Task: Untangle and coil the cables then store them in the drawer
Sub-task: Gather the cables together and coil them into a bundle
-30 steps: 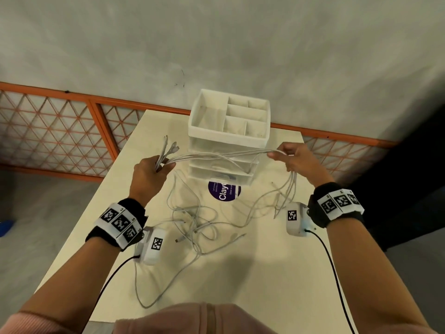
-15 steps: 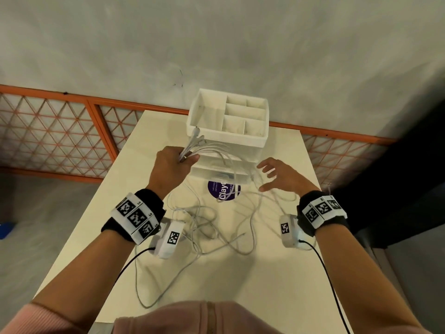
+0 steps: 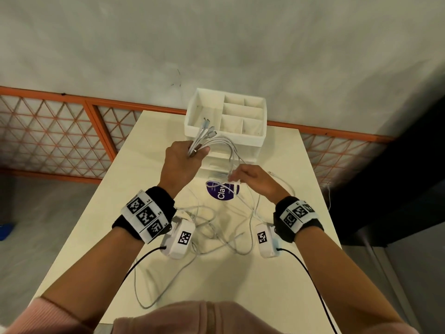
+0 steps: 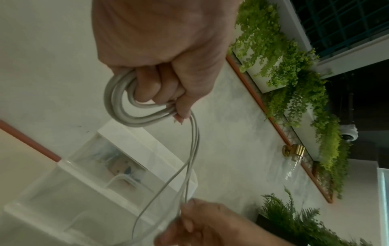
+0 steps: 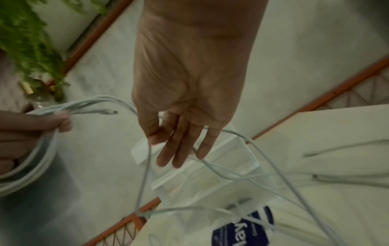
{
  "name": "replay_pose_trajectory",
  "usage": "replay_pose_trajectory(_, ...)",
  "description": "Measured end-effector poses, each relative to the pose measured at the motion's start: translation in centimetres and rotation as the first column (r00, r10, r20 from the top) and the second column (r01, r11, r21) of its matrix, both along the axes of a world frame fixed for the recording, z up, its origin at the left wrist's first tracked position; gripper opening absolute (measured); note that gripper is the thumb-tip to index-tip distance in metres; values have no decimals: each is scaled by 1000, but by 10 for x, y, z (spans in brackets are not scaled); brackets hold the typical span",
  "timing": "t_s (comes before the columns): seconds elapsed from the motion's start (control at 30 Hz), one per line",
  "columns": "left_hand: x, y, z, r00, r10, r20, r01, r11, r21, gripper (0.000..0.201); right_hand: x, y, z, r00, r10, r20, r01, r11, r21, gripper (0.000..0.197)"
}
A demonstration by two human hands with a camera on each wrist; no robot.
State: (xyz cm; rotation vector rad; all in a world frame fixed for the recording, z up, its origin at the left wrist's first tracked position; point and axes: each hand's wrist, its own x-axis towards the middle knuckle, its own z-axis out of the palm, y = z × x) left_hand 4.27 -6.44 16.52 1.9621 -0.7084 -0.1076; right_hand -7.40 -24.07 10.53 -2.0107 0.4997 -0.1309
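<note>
Several white cables are tangled together. My left hand (image 3: 187, 160) grips a bundle of them (image 3: 204, 138) in its fist, with the plug ends pointing up over the white drawer organizer (image 3: 250, 141). In the left wrist view the bundle forms a loop (image 4: 118, 103) round my curled fingers (image 4: 151, 89). My right hand (image 3: 250, 182) is just right of it and lower, pinching thin strands (image 4: 189, 166) that hang from the loop. The rest of the tangle (image 3: 212, 227) lies on the table between my wrists. The organizer's translucent drawers (image 5: 210, 166) sit below my right fingers (image 5: 179, 149).
The cream table (image 3: 240, 285) is narrow, and the organizer stands at its far edge against a grey wall. A purple round sticker (image 3: 222, 194) lies before the drawers. An orange lattice railing (image 3: 60, 141) runs behind. One cable loop (image 3: 144, 302) trails to the near edge.
My left hand has carried the bundle forward and right, up to the organizer. My right hand released the stretched cables, opened, then moved in left and took hold of strands below the bundle.
</note>
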Motion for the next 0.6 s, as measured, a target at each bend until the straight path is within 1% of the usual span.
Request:
replay_pose_trajectory(0.07, 6, 4, 0, 999, 33, -12, -34, 999, -37, 43, -7, -4, -2, 998, -55, -7, 56, 993, 104, 16)
replay_pose_trajectory(0.13, 8, 5, 0, 999, 32, -5, -32, 998, -53, 42, -7, -2, -3, 999, -12, -43, 18, 988, 155, 21)
replay_pose_trajectory(0.2, 5, 3, 0, 1000, 0, -7, 0, 999, -54, 43, -2, 7, -1, 996, 69, -52, -59, 984, 170, 31)
replay_pose_trajectory(0.23, 3, 1, 1, 1000, -17, -10, 16, 999, -49, 44, 2, 11, 0, 996, 85, -27, -79, 981, 175, 30)
replay_pose_trajectory(0.3, -3, -2, 3, 1000, -20, 2, 20, 999, -37, 47, 8, 17, 1, 995, 100, 27, -103, 980, 170, 18)
replay_pose_trajectory(0.33, -3, -2, 4, 1000, -8, 4, 8, 999, -47, 47, 7, 17, 3, 993, 116, 33, -120, 978, 171, 17)
replay_pose_trajectory(0.4, 2, 0, 4, 999, 31, -13, -32, 994, -109, 45, 0, 12, 7, 993, 120, 20, -122, 974, 191, 27)
replay_pose_trajectory(0.47, 13, 6, 1, 995, 79, -63, -89, 980, -179, 42, -11, -2, 9, 998, 55, 14, -57, 989, 135, 33)
replay_pose_trajectory(0.5, 18, 10, 0, 993, 93, -78, -107, 973, -204, 42, -17, -12, 6, 1000, -15, 4, 15, 996, 91, 33)
replay_pose_trajectory(0.57, 22, 13, -4, 994, 80, -68, -93, 972, -214, 40, -26, -29, 1, 986, -168, -2, 168, 984, 53, 31)
replay_pose_trajectory(0.6, 20, 13, -5, 997, 51, -56, -62, 977, -205, 38, -28, -34, -1, 978, -209, 1, 209, 977, 38, 30)
